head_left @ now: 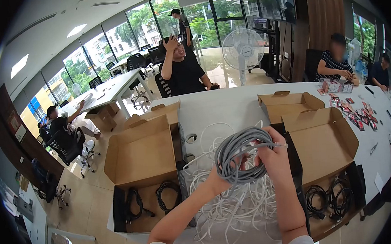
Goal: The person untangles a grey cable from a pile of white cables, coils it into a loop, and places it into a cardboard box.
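Note:
A coil of grey network cable (pixel 226 153) is held up over the table between my hands. My left hand (pixel 221 178) grips the coil from below on its left side, its fingers partly hidden behind the loops. On the right side, my right hand (pixel 270 155) is closed around the strands, and a cable end with a plug (pixel 280 145) sticks out past it. Beneath lies a tangled heap of white cables (pixel 237 215).
An open cardboard box (pixel 141 147) with coiled black cables (pixel 137 204) stands left; another open box (pixel 322 141) with black cables (pixel 328 199) stands right. Small red packets (pixel 363 116) lie farther right on the white table (pixel 229 93). A person (pixel 183 73) sits opposite, near a fan (pixel 243 52).

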A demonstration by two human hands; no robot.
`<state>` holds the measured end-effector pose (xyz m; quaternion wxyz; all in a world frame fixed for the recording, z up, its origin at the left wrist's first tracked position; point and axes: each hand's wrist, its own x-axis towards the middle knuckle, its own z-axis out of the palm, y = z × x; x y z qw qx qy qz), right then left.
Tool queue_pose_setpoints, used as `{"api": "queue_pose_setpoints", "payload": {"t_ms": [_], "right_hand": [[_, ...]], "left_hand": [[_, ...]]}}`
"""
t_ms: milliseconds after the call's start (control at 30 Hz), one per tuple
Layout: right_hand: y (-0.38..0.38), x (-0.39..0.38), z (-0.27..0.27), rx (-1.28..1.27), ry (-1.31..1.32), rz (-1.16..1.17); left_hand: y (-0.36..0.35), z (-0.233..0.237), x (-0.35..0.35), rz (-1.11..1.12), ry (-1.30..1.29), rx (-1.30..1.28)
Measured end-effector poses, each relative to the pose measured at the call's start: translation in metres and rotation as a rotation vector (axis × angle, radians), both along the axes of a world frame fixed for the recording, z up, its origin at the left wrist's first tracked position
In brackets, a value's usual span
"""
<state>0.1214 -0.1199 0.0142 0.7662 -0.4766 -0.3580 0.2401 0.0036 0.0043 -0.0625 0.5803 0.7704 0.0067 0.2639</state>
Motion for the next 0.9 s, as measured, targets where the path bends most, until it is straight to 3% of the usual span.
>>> {"api": "queue_pose_setpoints", "payload": {"t_ms": [100, 200, 300, 433, 467, 533, 567, 667, 733, 833, 900], "right_hand": [[-0.001, 0.008, 0.0, -0.053, -0.02, -0.016], [0.0, 0.011, 0.001, -0.11, 0.018, 0.014], [0.003, 0.014, -0.002, -0.134, 0.141, 0.117], [0.0, 0.013, 0.001, -0.146, 0.254, 0.341], [0.001, 0.015, 0.0, -0.153, 0.232, 0.385], [0.003, 0.009, 0.001, -0.133, 0.263, 0.336], [0.005, 0.007, 0.0, -0.124, 0.28, 0.311], [0.011, 0.011, -0.004, -0.106, 0.227, 0.283], [0.014, 0.014, -0.01, -0.073, 0.246, 0.243], [0.02, 0.016, -0.013, -0.024, 0.262, 0.213], [0.021, 0.011, -0.014, -0.022, 0.283, 0.199]], "left_hand": [[-0.003, 0.018, -0.003, 0.22, 0.045, 0.401], [-0.006, 0.026, -0.008, 0.208, 0.078, 0.293], [-0.002, 0.018, -0.011, 0.15, 0.026, 0.391], [0.009, 0.018, 0.004, -0.113, -0.072, -0.163], [0.028, -0.003, 0.017, -0.199, -0.055, -0.312], [0.039, -0.01, 0.023, -0.217, -0.011, -0.474], [0.043, -0.01, 0.017, -0.149, 0.017, -0.486], [0.016, 0.051, 0.001, 0.406, -0.334, -0.447], [0.018, 0.073, -0.025, 0.823, -0.545, -0.173], [-0.021, 0.075, -0.055, 0.512, -0.696, 0.384], [-0.052, 0.092, -0.047, 0.477, -0.33, 0.956]]}}
